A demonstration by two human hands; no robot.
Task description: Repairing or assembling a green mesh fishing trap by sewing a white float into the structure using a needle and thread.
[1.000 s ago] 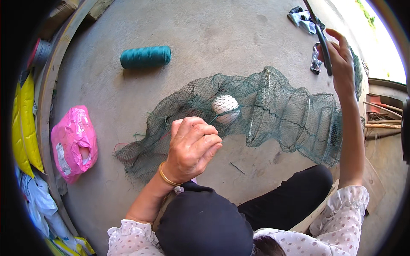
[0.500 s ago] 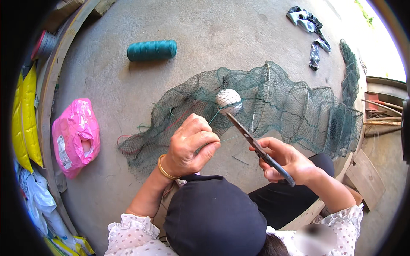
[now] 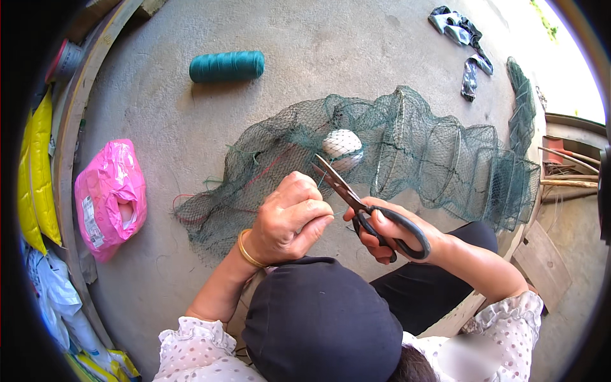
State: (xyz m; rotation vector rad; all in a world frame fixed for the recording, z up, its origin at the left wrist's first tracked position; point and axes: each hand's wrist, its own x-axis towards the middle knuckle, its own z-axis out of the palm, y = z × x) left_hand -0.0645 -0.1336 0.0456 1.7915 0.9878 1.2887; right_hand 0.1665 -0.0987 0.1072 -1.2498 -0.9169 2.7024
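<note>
My left hand (image 3: 294, 219) is closed in a pinch on a thin green twine (image 3: 321, 179) that runs toward the net. In my right hand (image 3: 410, 223) is a pair of scissors (image 3: 342, 189) with black handles, the fingers through and around the loops. The blades are slightly apart, their tips pointing up-left by the twine just above my left hand; whether they touch it I cannot tell. Beyond lies a long dark green net trap (image 3: 439, 153) with hoops in it. A round white thing (image 3: 342, 148) shows through its mesh.
A spool of teal twine (image 3: 226, 67) lies on the concrete floor. At left are a pink plastic package (image 3: 108, 200), a wooden beam (image 3: 67, 137) and yellow bags (image 3: 41, 172). Patterned cloth (image 3: 470, 79) lies at the far right, with sticks (image 3: 569, 183) and a board (image 3: 541, 267) nearer.
The scissors have turned so that both handle loops show, and the blades have parted. Their tips have moved left and up, to the twine; my left hand stays nearly in place.
</note>
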